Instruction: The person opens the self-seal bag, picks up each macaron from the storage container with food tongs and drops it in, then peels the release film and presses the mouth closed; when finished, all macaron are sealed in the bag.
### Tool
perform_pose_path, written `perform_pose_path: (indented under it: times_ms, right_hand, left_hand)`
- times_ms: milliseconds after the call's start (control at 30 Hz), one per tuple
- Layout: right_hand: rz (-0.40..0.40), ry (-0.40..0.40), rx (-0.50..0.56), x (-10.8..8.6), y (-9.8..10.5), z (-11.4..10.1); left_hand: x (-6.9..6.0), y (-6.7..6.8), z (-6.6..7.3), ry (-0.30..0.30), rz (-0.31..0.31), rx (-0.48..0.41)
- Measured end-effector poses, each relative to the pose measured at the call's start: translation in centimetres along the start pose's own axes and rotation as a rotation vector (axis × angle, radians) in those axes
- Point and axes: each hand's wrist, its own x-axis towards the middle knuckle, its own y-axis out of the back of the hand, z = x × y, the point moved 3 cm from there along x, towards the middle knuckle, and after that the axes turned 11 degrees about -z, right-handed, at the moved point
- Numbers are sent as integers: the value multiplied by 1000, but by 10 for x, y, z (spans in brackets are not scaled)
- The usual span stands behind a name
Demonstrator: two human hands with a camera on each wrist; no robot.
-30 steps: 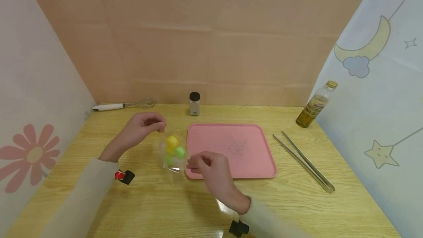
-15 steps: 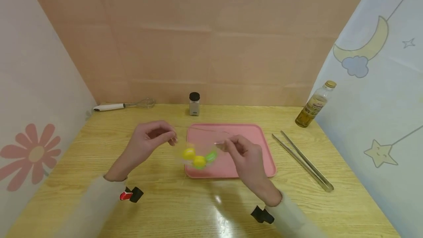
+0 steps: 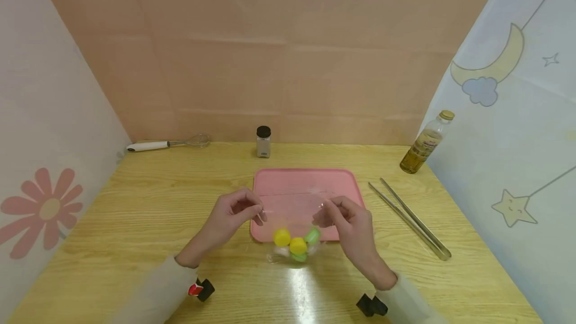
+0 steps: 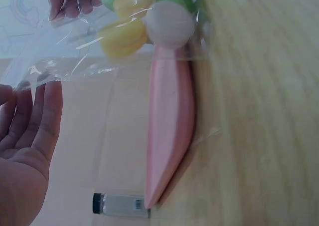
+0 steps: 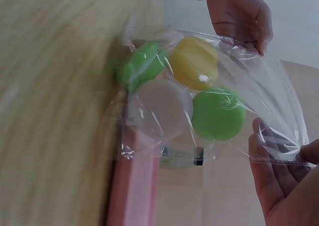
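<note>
A clear plastic bag [image 5: 271, 106] hangs between my two hands, above the near edge of a pink tray [image 3: 310, 179]. Its bottom holds several round, macaron-like pieces: yellow ones [image 3: 282, 237], green ones [image 3: 312, 236] and whitish ones [image 5: 160, 110]. With thumb and fingers my left hand [image 3: 231, 219] pinches one upper corner. My right hand [image 3: 353, 231] pinches the opposite upper corner, so the top edge is spread between them. In the right wrist view the bag's film lies over the right fingers. Whether the bag's mouth is sealed I cannot tell.
Metal tongs [image 3: 410, 219] lie right of the tray. An oil bottle [image 3: 425, 144] stands at the back right. Behind the tray is a black-capped jar [image 3: 263, 142]. A whisk [image 3: 168, 144] lies at the back left, and walls border the table.
Both hands have moved right and nearer to me with the bag. It hung tilted left of the tray; now it is spread level in front of the tray.
</note>
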Motion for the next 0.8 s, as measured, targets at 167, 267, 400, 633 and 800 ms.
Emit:
perform_pose_path:
  times_ms: [167, 267, 400, 633, 800]
  right_hand:
    - [21, -34, 52, -8, -1, 9]
    - [36, -26, 63, -10, 0, 12]
    - [41, -35, 79, -12, 2, 17]
    - [56, -72, 60, -12, 7, 20]
    - [83, -31, 26, -12, 11, 21]
  left_hand:
    - [1, -9, -11, 45, 45, 42]
    - [4, -16, -15, 27, 55, 19]
    - [7, -26, -22, -26, 80, -72]
    - [10, -34, -32, 2, 145, -196]
    - [13, -37, -36, 23, 144, -232]
